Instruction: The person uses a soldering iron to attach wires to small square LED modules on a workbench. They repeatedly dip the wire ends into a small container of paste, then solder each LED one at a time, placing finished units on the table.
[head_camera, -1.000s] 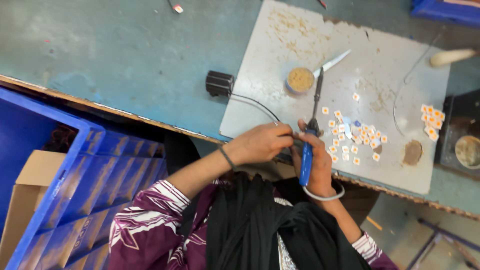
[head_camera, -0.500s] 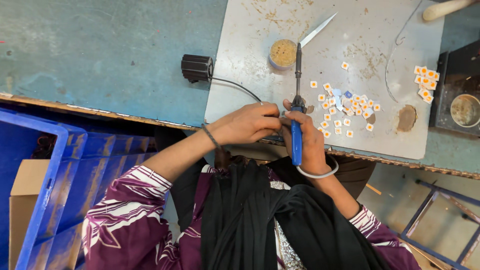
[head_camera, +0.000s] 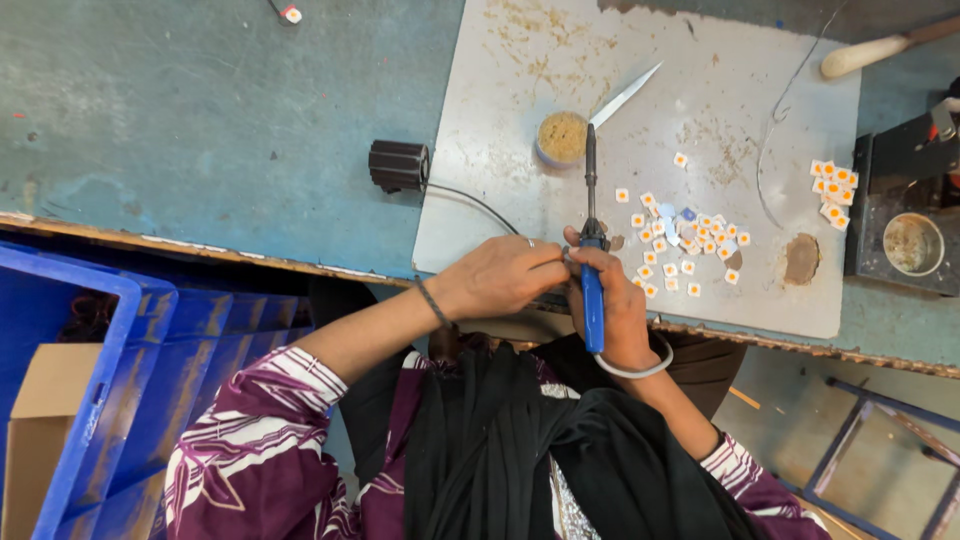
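I'm looking down over the bench, and my right hand (head_camera: 612, 300) is wrapping closed around the blue handle of the soldering iron (head_camera: 592, 230), its dark shaft pointing away from me across the grey work plate (head_camera: 700, 110) toward the small round tin (head_camera: 562, 137). My left hand (head_camera: 500, 275) is pinching its fingertips together right against the iron's collar; I cannot tell what, if anything, it is gripping there. The small white-and-orange chips (head_camera: 690, 245) are lying scattered just right of the iron, with another cluster (head_camera: 832, 190) near the black box. I'm judging the iron light and stiff but hot at the metal end, so the blue grip is the place to hold. The chips look tiny, light and easily flicked away; fingertips only. A knife blade (head_camera: 625, 95) is resting beside the tin.
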